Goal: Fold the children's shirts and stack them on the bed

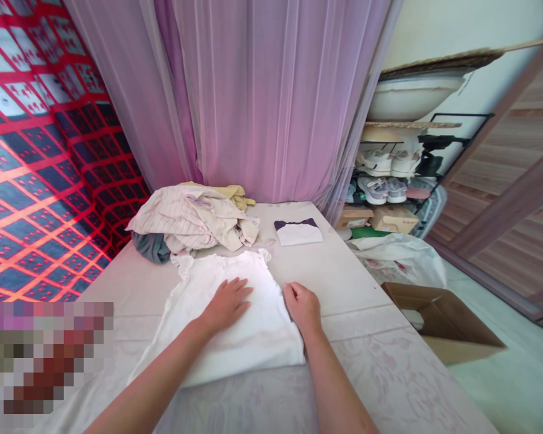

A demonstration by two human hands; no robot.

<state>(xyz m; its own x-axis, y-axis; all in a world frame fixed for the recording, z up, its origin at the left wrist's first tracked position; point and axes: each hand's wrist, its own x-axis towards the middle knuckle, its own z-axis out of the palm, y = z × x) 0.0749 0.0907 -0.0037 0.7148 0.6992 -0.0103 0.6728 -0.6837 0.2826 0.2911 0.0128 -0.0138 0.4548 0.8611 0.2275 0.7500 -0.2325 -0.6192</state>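
My left hand is flat on the white top, fingers spread, gripping nothing. My right hand is curled at its 3 o'clock edge; can't tell if cloth is pinched. Risk: uneven pull between my 2 hands could skew or wrinkle the thin fabric. Top lies on the pale cover, neckline to 12, long axis roughly 12–6. Clothes pile at 11, folded garment at 1.

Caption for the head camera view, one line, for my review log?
Left hand flat on a spread white garment, right hand curled at its edge, rumpled clothes pile beyond.
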